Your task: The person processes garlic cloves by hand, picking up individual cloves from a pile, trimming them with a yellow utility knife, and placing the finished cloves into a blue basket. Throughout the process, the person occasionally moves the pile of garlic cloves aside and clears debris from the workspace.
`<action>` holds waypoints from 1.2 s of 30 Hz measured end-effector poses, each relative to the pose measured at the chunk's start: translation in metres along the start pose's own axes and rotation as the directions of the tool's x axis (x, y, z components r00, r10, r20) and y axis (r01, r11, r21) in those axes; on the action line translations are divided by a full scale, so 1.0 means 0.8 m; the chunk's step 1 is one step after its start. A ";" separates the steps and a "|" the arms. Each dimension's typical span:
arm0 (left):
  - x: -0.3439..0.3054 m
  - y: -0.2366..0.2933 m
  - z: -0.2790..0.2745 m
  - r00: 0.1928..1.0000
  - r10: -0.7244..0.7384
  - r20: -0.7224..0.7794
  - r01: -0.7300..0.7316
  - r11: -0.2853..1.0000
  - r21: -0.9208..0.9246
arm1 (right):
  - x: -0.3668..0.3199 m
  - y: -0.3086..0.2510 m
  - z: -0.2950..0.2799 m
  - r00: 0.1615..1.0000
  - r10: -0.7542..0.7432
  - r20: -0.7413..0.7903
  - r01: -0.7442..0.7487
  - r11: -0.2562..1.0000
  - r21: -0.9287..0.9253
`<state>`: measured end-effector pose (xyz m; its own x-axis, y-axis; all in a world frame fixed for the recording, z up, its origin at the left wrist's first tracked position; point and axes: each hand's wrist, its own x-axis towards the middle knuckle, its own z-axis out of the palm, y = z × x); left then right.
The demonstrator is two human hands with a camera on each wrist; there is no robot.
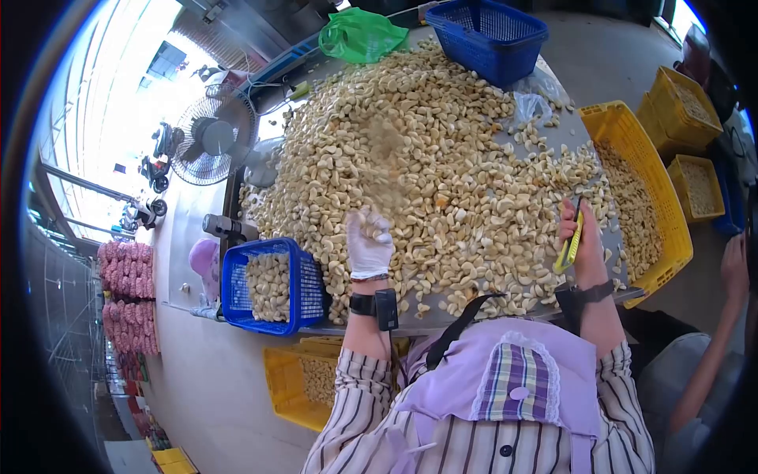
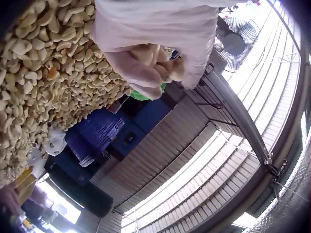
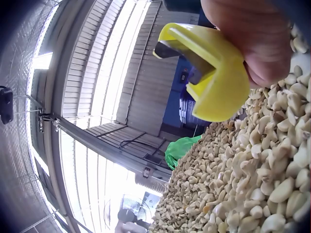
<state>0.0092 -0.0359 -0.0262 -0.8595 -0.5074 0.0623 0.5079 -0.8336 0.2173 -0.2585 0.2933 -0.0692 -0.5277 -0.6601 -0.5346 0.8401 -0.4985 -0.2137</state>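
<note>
A heap of pale cashew nuts (image 1: 450, 174) covers the table. My left hand (image 1: 369, 246), in a white glove, is over the near left part of the heap. Its fingers curl round several cashews (image 2: 163, 65), which show between fingers and thumb in the left wrist view. My bare right hand (image 1: 588, 245) grips a yellow utility knife (image 1: 570, 246) above the right side of the heap. In the right wrist view the knife's yellow end (image 3: 221, 80) is close, with a dark part inside it.
A blue basket (image 1: 296, 288) of cashews stands at the table's near left edge, another blue basket (image 1: 493, 47) at the far side by a green bag (image 1: 363, 35). A yellow crate (image 1: 663, 197) of nuts adjoins the right edge. Another person's arm (image 1: 714, 347) shows at right; a fan (image 1: 212, 136) stands left.
</note>
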 end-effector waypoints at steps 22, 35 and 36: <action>0.106 -0.061 -0.032 0.970 0.052 -0.235 0.108 -0.967 0.231 | -0.002 0.074 0.035 0.981 0.054 -0.188 -0.095 0.972 -0.215; 0.041 -0.067 0.006 0.888 -0.096 -0.450 0.432 0.511 0.743 | -0.025 0.103 0.092 0.998 -0.043 -0.037 0.005 0.723 -0.691; 0.031 -0.081 0.030 0.910 -0.106 -0.401 0.385 0.578 0.720 | -0.026 0.107 0.093 0.993 -0.064 0.104 0.121 0.610 -0.783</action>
<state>-0.0464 0.0105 -0.0155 -0.8123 -0.4609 -0.3574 -0.0794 -0.5196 0.8507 -0.1847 0.2223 -0.0157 -0.5906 -0.6815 -0.4322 0.5468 0.0559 -0.8354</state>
